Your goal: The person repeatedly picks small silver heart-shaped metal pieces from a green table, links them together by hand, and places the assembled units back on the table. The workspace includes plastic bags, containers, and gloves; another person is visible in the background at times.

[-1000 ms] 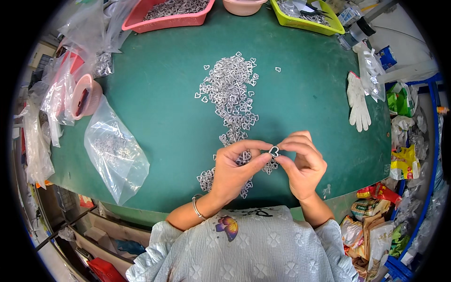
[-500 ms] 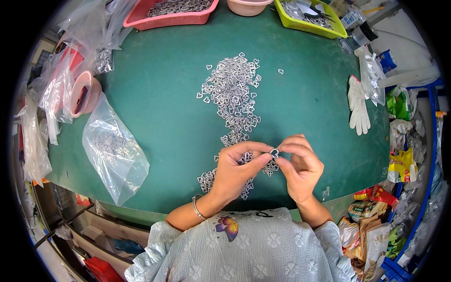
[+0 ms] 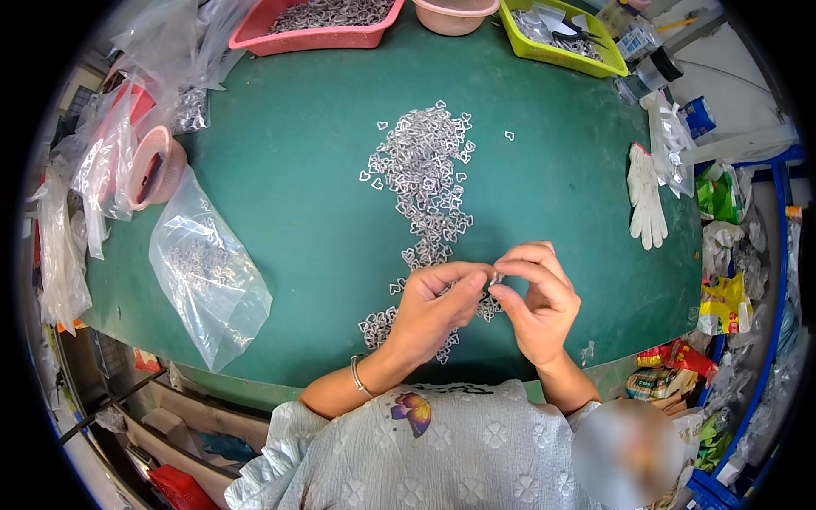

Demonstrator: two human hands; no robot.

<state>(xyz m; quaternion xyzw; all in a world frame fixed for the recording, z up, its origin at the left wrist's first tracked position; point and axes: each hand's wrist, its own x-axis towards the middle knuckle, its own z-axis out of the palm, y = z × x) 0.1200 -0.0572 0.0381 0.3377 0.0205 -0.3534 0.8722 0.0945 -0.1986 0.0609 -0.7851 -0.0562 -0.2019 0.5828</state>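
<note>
Between the fingertips of both hands is a small silver heart-shaped ring (image 3: 495, 279), seen nearly edge-on. My left hand (image 3: 438, 302) pinches it from the left with thumb and forefinger. From the right, my right hand (image 3: 540, 299) meets it, thumb and forefinger closed about its edge. A long heap of similar metal hearts (image 3: 423, 153) runs down the middle of the green table (image 3: 306, 170). Its near end (image 3: 375, 327) spreads under and beside my left hand, partly hidden by it.
A clear plastic bag (image 3: 223, 293) of small metal pieces lies at the left, near a pink bowl (image 3: 170, 174). Along the far edge stand a red tray (image 3: 319, 42) of metal pieces and a yellow-green basket (image 3: 561, 53) with pliers. A white glove (image 3: 648, 204) lies at the right.
The heart-shaped ring has turned between my fingers, from showing its outline to nearly edge-on. My right hand has shifted slightly left. The heap looks the same.
</note>
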